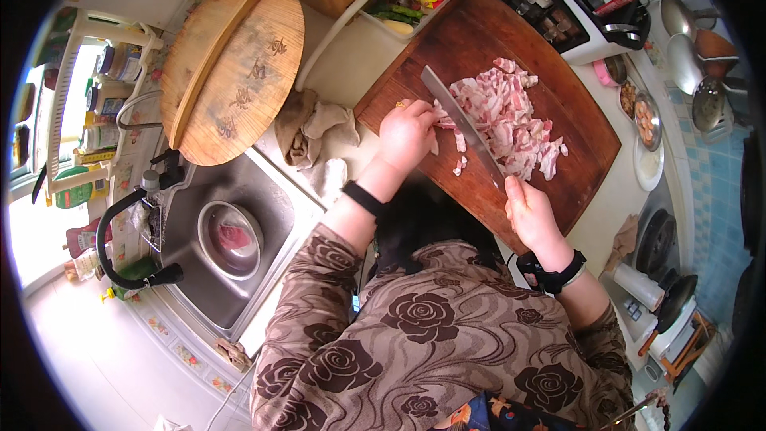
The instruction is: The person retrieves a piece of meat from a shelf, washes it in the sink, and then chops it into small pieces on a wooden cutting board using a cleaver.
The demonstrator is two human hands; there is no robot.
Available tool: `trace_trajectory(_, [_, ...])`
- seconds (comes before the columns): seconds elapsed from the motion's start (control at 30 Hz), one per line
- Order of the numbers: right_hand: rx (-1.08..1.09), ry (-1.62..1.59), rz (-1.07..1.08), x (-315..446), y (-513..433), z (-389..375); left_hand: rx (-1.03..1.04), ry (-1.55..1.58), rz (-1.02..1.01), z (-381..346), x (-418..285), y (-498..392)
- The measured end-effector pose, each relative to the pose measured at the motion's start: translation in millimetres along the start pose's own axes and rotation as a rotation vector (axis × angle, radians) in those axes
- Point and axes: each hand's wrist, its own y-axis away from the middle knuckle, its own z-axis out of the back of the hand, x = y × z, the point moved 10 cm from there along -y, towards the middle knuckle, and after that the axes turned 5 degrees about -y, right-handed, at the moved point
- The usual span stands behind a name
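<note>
My right hand (pixel 529 212) grips the handle of a kitchen knife (pixel 464 126) with a broad metal blade. The blade lies slantwise over the wooden cutting board (pixel 574 131). Just left of the blade, my left hand (pixel 409 131) has its fingers curled over a piece of raw meat (pixel 441 118), most of it hidden by the fingers. A heap of sliced, pink-and-white raw meat (pixel 502 117) spreads on the blade's other side. Small meat scraps (pixel 459 166) lie on the board between the blade and me.
To the left is a steel sink (pixel 191 278) holding a metal bowl (pixel 230 239) with meat inside. A round wooden lid (pixel 233 72) leans behind it, near a crumpled cloth (pixel 314 126). A vegetable container (pixel 383 27) and a white spice rack (pixel 532 6) border the board's far side.
</note>
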Motion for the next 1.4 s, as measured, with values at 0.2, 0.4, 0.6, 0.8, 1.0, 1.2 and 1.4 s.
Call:
trace_trajectory(0.2, [0.005, 0.158, 0.099, 11, 10, -5, -0.049, 0.044, -0.022, 14, 5, 16])
trace_trajectory(0.4, [-0.069, 0.370, 0.150, 37, 7, -20, 0.019, -0.063, 0.123, -10, 12, 11])
trace_trajectory(0.6, [-0.029, 0.325, 0.292, 87, -61, -52, 0.029, -0.052, 0.083, -15, 10, 11])
trace_trajectory(0.8, [-0.041, 0.123, 0.136, 48, -30, -12, -0.077, 0.192, 0.158, 22, 26, 26])
trace_trajectory(1.0, [-0.015, 0.256, 0.190, 41, 8, -10, 0.045, 0.075, 0.241, 10, 28, 27])
trace_trajectory(1.2, [-0.039, 0.420, 0.243, 56, 2, -17, 0.040, -0.032, 0.181, -3, 18, 23])
trace_trajectory(1.4, [0.022, 0.401, 0.259, 70, -48, -46, 0.045, -0.001, 0.132, -9, 13, 23])
